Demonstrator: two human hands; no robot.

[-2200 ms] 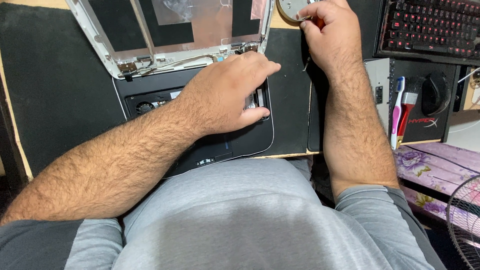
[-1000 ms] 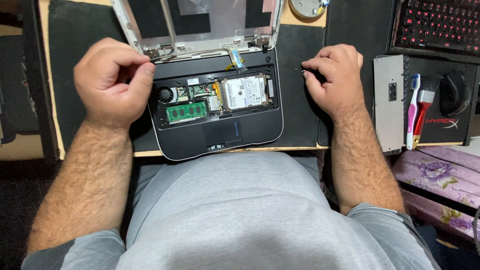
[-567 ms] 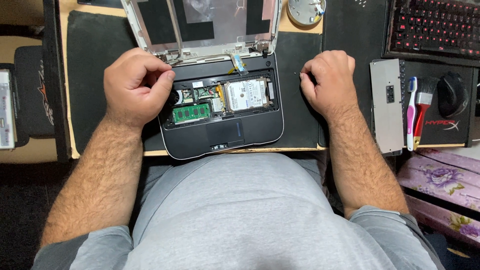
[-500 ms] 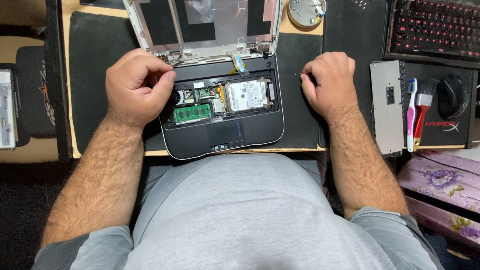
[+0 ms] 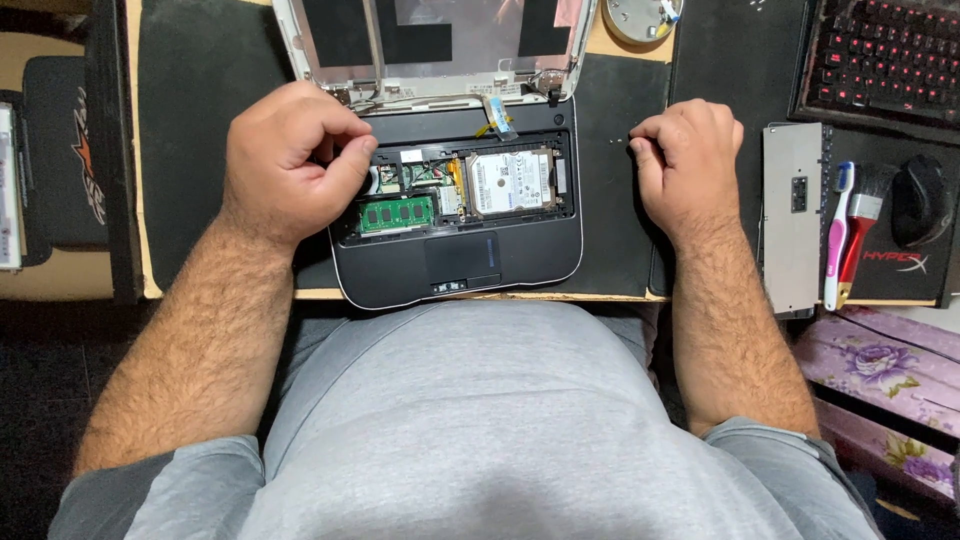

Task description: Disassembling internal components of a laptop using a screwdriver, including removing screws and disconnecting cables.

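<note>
An opened small black laptop point(image 5: 520, 255) lies on a black mat point(image 5: 200, 120), its keyboard cover off. Inside show a green memory module point(image 5: 396, 213) and a silver hard drive point(image 5: 510, 182). The bare lid frame point(image 5: 440, 85) leans back behind it. My left hand point(image 5: 290, 160) is curled over the base's upper left corner, thumb pressed against forefinger; nothing shows in it. My right hand point(image 5: 690, 155) rests knuckles-up on the mat right of the laptop, fingers folded, tips near two tiny screws point(image 5: 612, 140).
A silver metal panel point(image 5: 790, 215), a pink toothbrush point(image 5: 835, 240) and a red-handled brush point(image 5: 862, 230) lie at the right, beside a black mouse point(image 5: 920, 200). A red-lit keyboard point(image 5: 890, 55) sits top right, a round dish point(image 5: 645, 15) top centre.
My left hand lifted off the laptop's inside and has closed in over its upper left corner. My right hand came down from the round dish to the mat and stayed there.
</note>
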